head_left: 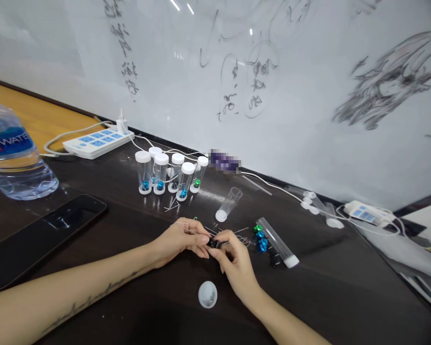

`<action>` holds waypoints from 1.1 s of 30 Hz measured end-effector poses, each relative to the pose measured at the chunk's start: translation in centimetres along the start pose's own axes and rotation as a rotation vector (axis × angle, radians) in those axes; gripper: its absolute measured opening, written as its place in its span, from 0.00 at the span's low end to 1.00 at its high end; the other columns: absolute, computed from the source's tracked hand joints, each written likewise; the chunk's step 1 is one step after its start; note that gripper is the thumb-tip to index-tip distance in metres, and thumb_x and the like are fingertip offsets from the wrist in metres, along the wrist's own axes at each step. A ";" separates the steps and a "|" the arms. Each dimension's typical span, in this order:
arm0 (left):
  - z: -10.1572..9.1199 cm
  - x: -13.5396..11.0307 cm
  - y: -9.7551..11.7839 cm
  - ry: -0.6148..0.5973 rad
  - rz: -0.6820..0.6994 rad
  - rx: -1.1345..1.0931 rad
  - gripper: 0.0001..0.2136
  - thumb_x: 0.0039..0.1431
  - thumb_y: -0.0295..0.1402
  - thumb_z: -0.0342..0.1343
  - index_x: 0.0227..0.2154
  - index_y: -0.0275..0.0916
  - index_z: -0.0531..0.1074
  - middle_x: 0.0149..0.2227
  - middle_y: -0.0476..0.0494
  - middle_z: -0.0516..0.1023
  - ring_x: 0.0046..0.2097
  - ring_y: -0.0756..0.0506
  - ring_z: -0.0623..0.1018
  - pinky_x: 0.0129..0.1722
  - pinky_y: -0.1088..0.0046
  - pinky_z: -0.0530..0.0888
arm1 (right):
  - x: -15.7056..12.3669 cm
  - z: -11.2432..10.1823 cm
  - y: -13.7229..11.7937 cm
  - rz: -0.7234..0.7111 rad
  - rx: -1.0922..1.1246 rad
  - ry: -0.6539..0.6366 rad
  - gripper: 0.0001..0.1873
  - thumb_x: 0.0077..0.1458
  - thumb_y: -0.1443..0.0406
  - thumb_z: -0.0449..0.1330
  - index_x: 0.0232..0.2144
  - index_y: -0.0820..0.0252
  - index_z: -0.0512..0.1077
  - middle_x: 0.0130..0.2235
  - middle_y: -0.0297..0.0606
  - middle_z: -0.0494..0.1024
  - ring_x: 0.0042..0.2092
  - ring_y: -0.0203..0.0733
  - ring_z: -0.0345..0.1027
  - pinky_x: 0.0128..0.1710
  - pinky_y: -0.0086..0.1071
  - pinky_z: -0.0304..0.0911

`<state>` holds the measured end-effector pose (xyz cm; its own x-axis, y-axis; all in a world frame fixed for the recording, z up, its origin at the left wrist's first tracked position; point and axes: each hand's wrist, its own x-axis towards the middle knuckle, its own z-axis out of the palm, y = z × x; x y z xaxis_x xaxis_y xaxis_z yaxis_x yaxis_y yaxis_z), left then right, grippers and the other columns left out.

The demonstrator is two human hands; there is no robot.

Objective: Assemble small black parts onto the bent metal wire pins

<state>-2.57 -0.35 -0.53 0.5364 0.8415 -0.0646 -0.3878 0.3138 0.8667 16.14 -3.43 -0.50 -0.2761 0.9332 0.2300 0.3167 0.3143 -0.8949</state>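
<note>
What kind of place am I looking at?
Likely an office or classroom workbench: a scribbled whiteboard behind the dark table, a power strip, and capped tubes standing in a cluster. The left hand and right hand pinch a small black part.

On the table (345,297) the left hand (181,239) and right hand (233,261) meet, a small part (213,243) pinched between them. A loose cap (207,294) lies before them; capped tubes (168,172) stand behind (an uncapped tube (229,203) lies to their right). A phone (39,235) lies left, a bottle (10,153) behind it.

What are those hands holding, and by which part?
A small black cylindrical part, pinched between fingertips of the left hand and right hand; which end is too small to tell.
</note>
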 end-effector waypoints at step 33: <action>0.3 -0.2 0.3 -0.011 -0.017 0.019 0.09 0.47 0.30 0.67 0.30 0.31 0.77 0.23 0.41 0.81 0.27 0.46 0.81 0.29 0.74 0.78 | 0.1 -0.2 -0.3 0.009 -0.080 -0.055 0.14 0.62 0.58 0.55 0.26 0.59 0.66 0.23 0.29 0.65 0.22 0.32 0.57 0.24 0.27 0.53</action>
<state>-2.58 -0.55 -0.17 0.5511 0.8311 -0.0739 -0.3648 0.3196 0.8745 16.17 -3.43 -0.13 -0.3215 0.9259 0.1985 0.3907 0.3206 -0.8629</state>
